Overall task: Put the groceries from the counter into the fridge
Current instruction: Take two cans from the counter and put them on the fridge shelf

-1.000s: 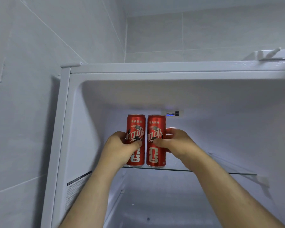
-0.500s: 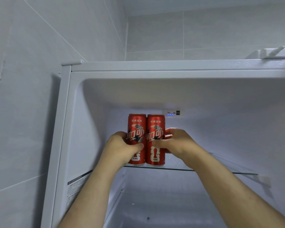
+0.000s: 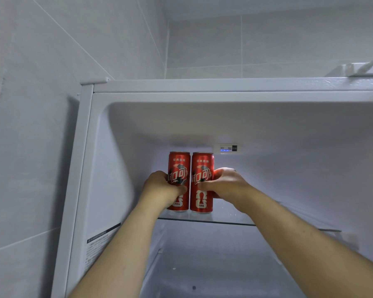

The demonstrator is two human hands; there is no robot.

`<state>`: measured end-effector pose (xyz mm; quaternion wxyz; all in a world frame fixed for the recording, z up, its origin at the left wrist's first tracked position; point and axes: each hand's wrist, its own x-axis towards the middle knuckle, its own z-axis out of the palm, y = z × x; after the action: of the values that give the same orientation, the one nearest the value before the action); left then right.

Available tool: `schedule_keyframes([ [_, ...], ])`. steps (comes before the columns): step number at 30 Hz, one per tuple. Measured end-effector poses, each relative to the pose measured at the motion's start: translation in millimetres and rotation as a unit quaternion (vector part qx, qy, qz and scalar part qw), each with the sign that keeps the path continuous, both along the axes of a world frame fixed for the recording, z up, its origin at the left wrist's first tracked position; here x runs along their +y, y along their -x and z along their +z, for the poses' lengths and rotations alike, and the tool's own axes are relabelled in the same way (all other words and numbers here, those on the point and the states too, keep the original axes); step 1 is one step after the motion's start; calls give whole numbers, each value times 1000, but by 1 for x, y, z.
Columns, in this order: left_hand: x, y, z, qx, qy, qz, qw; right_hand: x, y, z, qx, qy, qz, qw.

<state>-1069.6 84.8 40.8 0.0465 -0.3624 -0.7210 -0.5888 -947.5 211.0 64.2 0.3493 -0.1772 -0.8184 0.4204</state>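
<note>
Two tall red soda cans stand upright side by side on the top glass shelf [image 3: 228,220] of the open fridge [image 3: 202,97]. My left hand [image 3: 159,188] grips the left can [image 3: 179,166] around its middle. My right hand [image 3: 226,183] grips the right can [image 3: 202,166] the same way. The cans touch each other and their bases rest near the shelf's front left part. Both arms reach in from below.
A small control panel [image 3: 228,149] with blue lights sits on the fridge's back wall to the right of the cans. The shelf extends to the right. A grey tiled wall [image 3: 30,125] stands to the fridge's left. A label sticker [image 3: 99,239] marks the left inner wall.
Both hands pushed the two cans slightly deeper and up in view onto the shelf. The grip on each can stays the same.
</note>
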Motion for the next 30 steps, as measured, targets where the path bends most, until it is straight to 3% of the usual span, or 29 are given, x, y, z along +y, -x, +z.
schedule_keyframes([
  [30,85,44,25,-95,61,-30,993,99,57,10,-48,2,-18,999],
])
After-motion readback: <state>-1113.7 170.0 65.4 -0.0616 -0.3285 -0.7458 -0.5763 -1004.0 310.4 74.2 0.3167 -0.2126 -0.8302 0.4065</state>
